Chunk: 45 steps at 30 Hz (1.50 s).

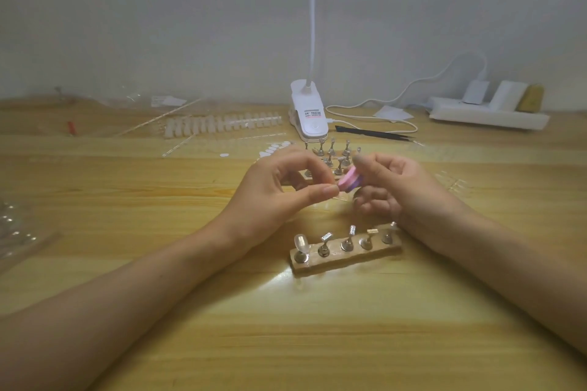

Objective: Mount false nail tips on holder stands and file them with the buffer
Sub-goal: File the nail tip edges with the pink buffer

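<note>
Right hand grips the pink buffer mid-air behind the holder stand, left hand pinches something tiny against it, likely a nail tip: light, thin, springy, so hold by its edges.

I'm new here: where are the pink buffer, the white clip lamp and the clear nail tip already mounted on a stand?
pink buffer [348, 180]: head view, its pink top face.
white clip lamp [309, 116]: head view, its clamp base.
clear nail tip [301, 241]: head view, its curved middle.
</note>
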{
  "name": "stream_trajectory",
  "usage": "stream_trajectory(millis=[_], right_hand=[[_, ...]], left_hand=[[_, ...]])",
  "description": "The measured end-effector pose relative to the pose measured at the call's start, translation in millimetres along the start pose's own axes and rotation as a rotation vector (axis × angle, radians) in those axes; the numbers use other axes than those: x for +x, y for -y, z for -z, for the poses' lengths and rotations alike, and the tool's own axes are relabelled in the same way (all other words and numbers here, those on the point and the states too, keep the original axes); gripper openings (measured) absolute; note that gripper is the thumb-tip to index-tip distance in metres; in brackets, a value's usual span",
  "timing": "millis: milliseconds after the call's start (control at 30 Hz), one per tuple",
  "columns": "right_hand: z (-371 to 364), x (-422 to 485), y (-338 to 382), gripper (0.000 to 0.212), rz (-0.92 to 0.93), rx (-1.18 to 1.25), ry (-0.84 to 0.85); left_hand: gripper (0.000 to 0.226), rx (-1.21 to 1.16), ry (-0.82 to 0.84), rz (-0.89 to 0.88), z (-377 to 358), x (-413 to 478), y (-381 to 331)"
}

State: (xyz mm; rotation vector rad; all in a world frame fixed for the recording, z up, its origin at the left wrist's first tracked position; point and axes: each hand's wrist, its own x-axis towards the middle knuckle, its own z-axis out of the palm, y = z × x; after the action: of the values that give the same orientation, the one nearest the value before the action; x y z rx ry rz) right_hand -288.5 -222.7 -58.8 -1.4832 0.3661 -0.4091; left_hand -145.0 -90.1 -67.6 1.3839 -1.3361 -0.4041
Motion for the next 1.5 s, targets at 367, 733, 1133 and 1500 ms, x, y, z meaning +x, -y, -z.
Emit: stream_trajectory(millis=[367, 733, 1133, 1500], right_hand=[[-2.2, 0.2, -1.2, 0.039, -0.004, -0.168, 0.072], [0.4, -0.4, 0.0, 0.043, -0.015, -0.149, 0.047], [0.7, 1.9, -1.6, 0.043, -0.022, -0.08, 0.015], [-3.4, -1.3, -1.7, 0.035, 0.006, -0.215, 0.082]], left_hand=[[0.01, 0.015, 0.003, -0.005, 0.1, -0.3, -1.7], [0.006, -0.029, 0.01, 0.01, 0.1, -0.6, -1.6], [0.009, -0.019, 0.045, 0.026, -1.0, 0.0, -2.4], [0.009, -0.077, 0.008, 0.043, 0.0, -1.2, -1.6]])
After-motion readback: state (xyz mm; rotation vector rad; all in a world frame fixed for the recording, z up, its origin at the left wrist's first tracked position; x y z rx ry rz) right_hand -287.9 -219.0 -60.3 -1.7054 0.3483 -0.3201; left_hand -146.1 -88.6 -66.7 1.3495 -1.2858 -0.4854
